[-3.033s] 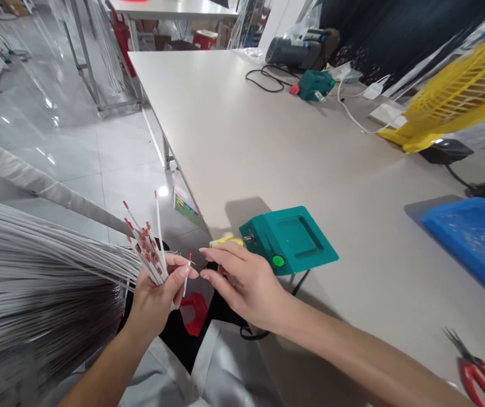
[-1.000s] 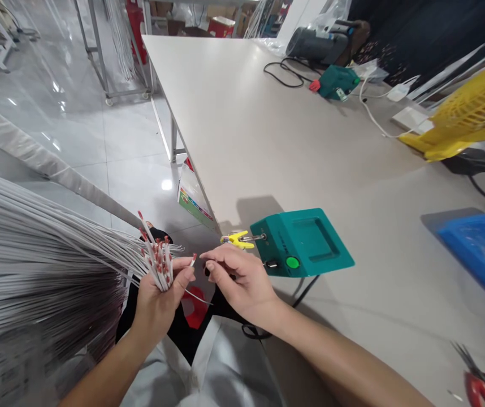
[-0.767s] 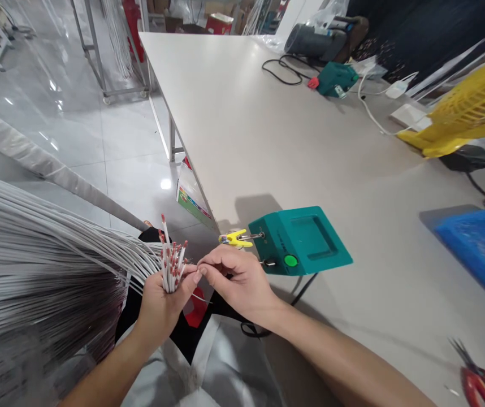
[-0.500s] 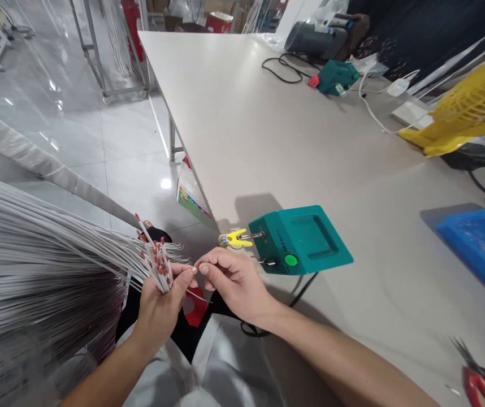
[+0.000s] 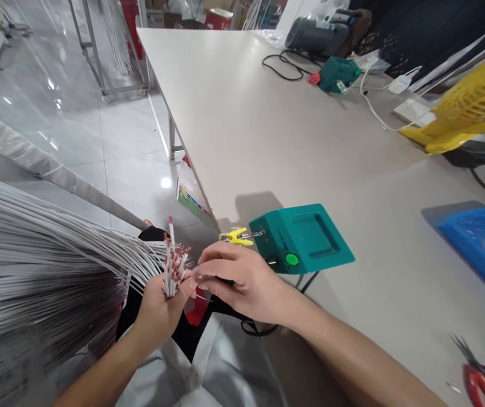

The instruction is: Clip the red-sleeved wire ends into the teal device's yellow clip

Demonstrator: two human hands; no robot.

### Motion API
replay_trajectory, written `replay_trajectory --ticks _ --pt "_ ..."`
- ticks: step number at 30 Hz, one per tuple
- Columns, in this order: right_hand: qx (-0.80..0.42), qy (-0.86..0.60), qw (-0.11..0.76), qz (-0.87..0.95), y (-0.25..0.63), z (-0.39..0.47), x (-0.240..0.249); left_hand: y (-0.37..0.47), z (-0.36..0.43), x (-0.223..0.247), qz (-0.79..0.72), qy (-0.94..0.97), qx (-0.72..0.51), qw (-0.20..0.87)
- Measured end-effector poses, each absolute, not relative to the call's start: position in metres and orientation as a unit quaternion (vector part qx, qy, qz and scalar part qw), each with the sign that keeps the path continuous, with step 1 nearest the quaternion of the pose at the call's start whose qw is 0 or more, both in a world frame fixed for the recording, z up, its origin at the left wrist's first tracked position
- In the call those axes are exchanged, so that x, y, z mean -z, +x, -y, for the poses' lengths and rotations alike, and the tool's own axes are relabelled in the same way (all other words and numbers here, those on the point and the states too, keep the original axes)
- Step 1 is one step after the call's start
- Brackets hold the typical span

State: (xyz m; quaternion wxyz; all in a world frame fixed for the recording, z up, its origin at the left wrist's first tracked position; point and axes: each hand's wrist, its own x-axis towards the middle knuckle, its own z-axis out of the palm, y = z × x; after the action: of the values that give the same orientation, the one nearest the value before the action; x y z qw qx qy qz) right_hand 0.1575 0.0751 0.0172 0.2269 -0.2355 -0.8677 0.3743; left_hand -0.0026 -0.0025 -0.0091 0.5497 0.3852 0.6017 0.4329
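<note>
Your left hand point(image 5: 164, 305) is closed around a bundle of wires point(image 5: 175, 271), white with reddish ends, at the near left of the scene, just off the left edge of the table point(image 5: 268, 130). The ends stick up out of your grip, and 1 stands clearly higher than the rest. A broad mass of white wires point(image 5: 47, 243) fills the near left and runs towards that hand.

Your right hand point(image 5: 242, 277) is just right of it, thumb and fingers curled, with its fingertips up against those of your left. So your 2 hands meet there, but whether your right fingers pinch a wire end cannot be told; the spot is too small and blurred.

Just beyond your right hand sits a teal device point(image 5: 308, 237) with a round green button point(image 5: 292, 259) and a yellow clip point(image 5: 234, 236) at its left side. Well to the right lie a blue tray point(image 5: 452, 223) and, nearer you, a red-handled tool point(image 5: 480, 381), its dark points facing far. A grey motor point(image 5: 316, 37) rests at the table's far end.
</note>
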Motion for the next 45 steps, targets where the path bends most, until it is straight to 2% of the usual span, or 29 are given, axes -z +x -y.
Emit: replay_trajectory --ticks 3,7,10,13,15,18,21,23,27,31,33,35,40,45 --pt "-0.417 -0.191 0.200 0.866 0.157 -0.078 -0.018 -0.012 0.003 0.009 -0.560 0.435 -0.412 0.573" --pt "-0.515 -0.199 0.281 0.785 0.149 -0.071 -0.009 -0.023 0.005 0.017 -0.523 0.371 -0.417 0.644" --pt "-0.643 -0.255 0.325 0.645 0.138 -0.061 0.001 -0.023 0.008 0.023 -0.501 0.282 -0.449 0.684" --pt "-0.746 -0.282 0.311 0.517 0.131 -0.054 0.009 -0.016 0.008 0.025 -0.481 0.226 -0.478 0.699" --pt "-0.770 -0.300 0.299 0.478 0.129 -0.053 0.012 -0.010 0.007 0.025 -0.471 0.201 -0.501 0.698" --pt "-0.739 -0.347 0.321 0.481 0.129 -0.052 0.013 -0.002 0.006 0.026 -0.469 0.188 -0.528 0.682" --pt "-0.650 -0.389 0.349 0.552 0.132 -0.053 0.013 0.003 0.008 0.030 -0.497 0.206 -0.534 0.652" --pt "-0.580 -0.394 0.337 0.629 0.134 -0.054 0.014 0.004 0.010 0.034 -0.529 0.226 -0.523 0.630" --pt "-0.436 -0.347 0.298 0.775 0.140 -0.058 0.013 0.003 0.014 0.037 -0.554 0.249 -0.505 0.613" --pt "-0.190 -0.265 0.262 0.908 0.147 -0.059 0.013 0.000 0.007 0.029 -0.532 0.200 -0.531 0.628" --pt "-0.121 -0.215 0.236 0.940 0.149 -0.057 0.013 -0.003 0.001 0.022 -0.542 0.169 -0.549 0.613" --pt "-0.162 -0.203 0.236 0.936 0.149 -0.057 0.011 -0.006 -0.003 0.018 -0.552 0.165 -0.562 0.593" --pt "-0.394 -0.330 0.322 0.795 0.144 -0.060 0.003 -0.008 -0.001 0.023 -0.583 0.205 -0.545 0.567" --pt "-0.445 -0.347 0.338 0.753 0.138 -0.061 0.002 -0.001 0.005 0.031 -0.580 0.240 -0.516 0.583"
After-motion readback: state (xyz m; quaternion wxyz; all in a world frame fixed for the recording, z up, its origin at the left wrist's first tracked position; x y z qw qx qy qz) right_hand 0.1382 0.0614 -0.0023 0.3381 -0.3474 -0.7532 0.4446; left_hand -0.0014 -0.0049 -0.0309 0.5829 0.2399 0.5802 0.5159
